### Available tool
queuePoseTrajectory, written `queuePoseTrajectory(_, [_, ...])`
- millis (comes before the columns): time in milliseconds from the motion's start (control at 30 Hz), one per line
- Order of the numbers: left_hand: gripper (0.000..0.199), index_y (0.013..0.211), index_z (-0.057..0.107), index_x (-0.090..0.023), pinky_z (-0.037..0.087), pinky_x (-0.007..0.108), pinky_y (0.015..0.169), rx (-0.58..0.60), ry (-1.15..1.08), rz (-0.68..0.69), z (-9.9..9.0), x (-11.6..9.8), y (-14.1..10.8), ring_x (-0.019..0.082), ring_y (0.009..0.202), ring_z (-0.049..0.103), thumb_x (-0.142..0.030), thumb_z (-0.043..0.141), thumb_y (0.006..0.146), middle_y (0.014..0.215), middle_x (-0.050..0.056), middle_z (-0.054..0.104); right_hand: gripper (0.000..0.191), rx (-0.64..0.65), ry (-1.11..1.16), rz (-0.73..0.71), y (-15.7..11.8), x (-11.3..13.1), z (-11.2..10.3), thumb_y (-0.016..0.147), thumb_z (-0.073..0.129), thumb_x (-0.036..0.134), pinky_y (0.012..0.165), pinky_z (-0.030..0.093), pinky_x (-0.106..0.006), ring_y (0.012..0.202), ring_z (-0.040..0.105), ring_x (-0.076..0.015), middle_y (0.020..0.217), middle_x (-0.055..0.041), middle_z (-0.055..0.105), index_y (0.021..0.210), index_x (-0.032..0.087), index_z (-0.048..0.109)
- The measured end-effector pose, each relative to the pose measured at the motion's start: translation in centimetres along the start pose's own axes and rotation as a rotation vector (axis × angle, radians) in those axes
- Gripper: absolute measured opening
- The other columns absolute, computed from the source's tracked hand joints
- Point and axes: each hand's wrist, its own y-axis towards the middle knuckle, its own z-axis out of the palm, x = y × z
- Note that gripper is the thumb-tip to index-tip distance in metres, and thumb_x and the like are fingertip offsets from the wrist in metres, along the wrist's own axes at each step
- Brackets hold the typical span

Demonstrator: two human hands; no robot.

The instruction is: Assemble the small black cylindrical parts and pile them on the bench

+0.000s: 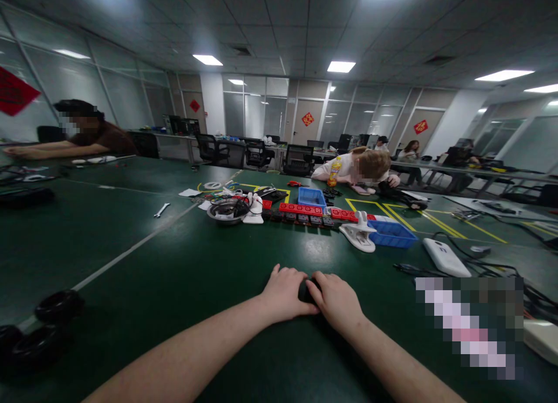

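Black rings [61, 316] lie near left on the green tabletop [209, 269], wrench [161, 210] farther out, metal bowl [226, 221] of cables right of that. At centre the left hand [285, 293] and right hand [337, 301] both grip one small black object [306, 293], mostly covered; can't tell if it touches the tabletop. Beyond, rightward: white plastic piece [357, 238] just beside a blue bin [394, 234], then white box [446, 257] near loose black cables.

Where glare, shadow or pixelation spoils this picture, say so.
Head view: pale glare marks the green table; head view: the dark object between left hand and right hand shows little detail; head view: mosaic blocks cover part of the lower right.
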Motion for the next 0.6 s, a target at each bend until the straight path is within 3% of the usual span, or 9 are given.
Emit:
queuePoseTrajectory(200, [0.046,0.085,0.060,-0.018,0.034,0.044,0.095,-0.034,0.061,0.042,1.4,1.1,1.8,0.026,0.093,0.053,-0.053,0.067,0.057,0.089,0.005,0.059,0.023,-0.126,0.125,-0.083,0.8,-0.9,2.4,0.089,0.041,0.035,0.060,0.038,-0.026,0.070,0.058,-0.0187,0.074,-0.0048,0.062,0.080,0.017,0.053])
queuePoseTrajectory(333, [0.037,0.085,0.057,-0.017,0.029,0.045,0.098,-0.057,0.047,0.044,2.4,1.0,2.5,0.024,0.089,0.052,-0.044,0.064,0.061,0.085,0.004,0.057,0.025,-0.148,0.194,-0.056,0.9,-1.2,2.8,0.081,0.052,0.042,0.060,0.038,-0.028,0.070,0.056,-0.0206,0.072,-0.0042,0.058,0.078,0.018,0.053])
queuePoseTrajectory(600, [0.028,0.082,0.054,-0.018,0.025,0.045,0.102,-0.036,-0.056,0.026,2.4,1.4,2.9,0.021,0.086,0.051,-0.036,0.061,0.062,0.083,0.002,0.055,0.016,-0.136,0.371,-0.013,1.2,-1.1,2.6,0.077,0.058,0.030,0.071,0.043,-0.037,0.082,0.049,-0.0228,0.087,-0.0072,0.051,0.087,0.018,0.056])
